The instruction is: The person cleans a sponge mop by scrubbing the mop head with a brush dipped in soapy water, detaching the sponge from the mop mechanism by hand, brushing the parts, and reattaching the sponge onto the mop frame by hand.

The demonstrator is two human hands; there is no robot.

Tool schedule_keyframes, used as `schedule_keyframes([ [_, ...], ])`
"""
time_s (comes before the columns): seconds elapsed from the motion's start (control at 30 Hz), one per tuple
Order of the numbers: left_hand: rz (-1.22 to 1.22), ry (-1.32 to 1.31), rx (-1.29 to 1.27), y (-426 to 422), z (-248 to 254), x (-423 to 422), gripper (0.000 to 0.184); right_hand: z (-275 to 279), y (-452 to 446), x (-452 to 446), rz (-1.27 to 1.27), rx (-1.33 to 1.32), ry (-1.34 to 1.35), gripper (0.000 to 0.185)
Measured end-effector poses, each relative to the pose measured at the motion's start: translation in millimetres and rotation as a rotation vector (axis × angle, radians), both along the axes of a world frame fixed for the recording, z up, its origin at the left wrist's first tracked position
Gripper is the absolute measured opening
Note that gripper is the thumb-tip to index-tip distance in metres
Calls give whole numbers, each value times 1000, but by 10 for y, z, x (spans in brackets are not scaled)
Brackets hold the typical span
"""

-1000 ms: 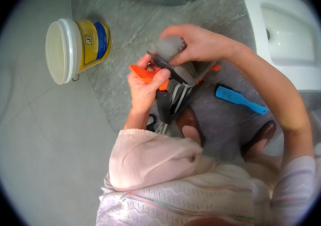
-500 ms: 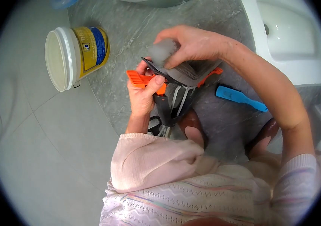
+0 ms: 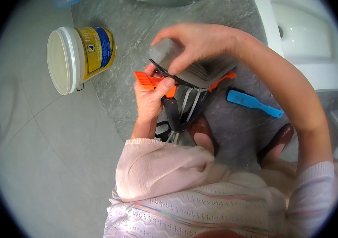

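Observation:
My left hand [image 3: 151, 97] is wrapped round the orange clip [image 3: 147, 81] at the near-left end of a dark mop head [image 3: 173, 113]. A grey pad [image 3: 208, 73] with folds lies along the head's upper side. My right hand [image 3: 194, 43] pinches a light grey lump [image 3: 165, 51] at the pad's left end, thumb pressed near the black edge of the head. Whether the lump is part of the pad I cannot tell. A second orange clip [image 3: 221, 81] shows at the head's right end, untouched.
On the left, a white bucket [image 3: 73, 59] with a yellow and blue label lies tipped on its side. A blue brush [image 3: 254, 104] rests on the floor right of the mop head. A white basin [image 3: 303, 43] stands at upper right. My brown shoes [image 3: 202, 133] are below.
My right hand has shifted slightly left with the grey lump, which has changed shape. My left hand keeps its hold on the orange clip. The view has shifted a little.

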State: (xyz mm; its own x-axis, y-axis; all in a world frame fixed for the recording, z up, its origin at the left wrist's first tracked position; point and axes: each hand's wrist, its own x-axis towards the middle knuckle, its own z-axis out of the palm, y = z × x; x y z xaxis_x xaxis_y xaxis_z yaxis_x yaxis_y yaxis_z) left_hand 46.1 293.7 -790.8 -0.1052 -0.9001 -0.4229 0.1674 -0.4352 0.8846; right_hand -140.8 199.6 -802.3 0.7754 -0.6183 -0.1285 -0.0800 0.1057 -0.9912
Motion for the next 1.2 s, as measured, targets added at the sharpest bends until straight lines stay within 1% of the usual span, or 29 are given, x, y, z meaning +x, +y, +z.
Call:
schedule_keyframes([
  [0.13, 16, -18, -2, 14, -6, 11, 57, 66, -41, 41, 3, -191, 127, 53],
  [0.23, 25, -8, 10, 32, 19, 18, 56, 122, -56, 81, -6, -308, 163, 50],
  [0.33, 18, -17, 12, 31, 15, 17, 56, 97, -14, 90, -41, -355, 146, 46],
  [0.43, -2, -4, 12, 23, -5, 21, 56, 35, -5, 66, -46, -291, 96, 45],
  [0.53, -36, 9, 9, 8, -16, 29, 56, 57, -40, 55, 5, -142, 114, 46],
  [0.63, -17, 43, 11, 9, -4, 6, 56, 56, -43, 44, -3, -147, 108, 48],
  [0.73, -7, -45, -43, 16, -35, -4, 44, 39, -32, 68, 2, -116, 95, 53],
  [0.83, -10, -81, -49, 31, -56, 16, 45, 127, -17, 74, 20, -61, 159, 57],
  [0.93, -19, -14, 30, 39, -23, 39, 54, 270, -19, 113, 20, -35, 266, 61],
  [1.03, -25, 4, 19, 31, -38, 31, 53, 353, -54, 133, 68, -99, 335, 63],
  [1.2, -2, -1, 46, 50, -26, 22, 51, 343, -61, 173, 46, -132, 310, 64],
])
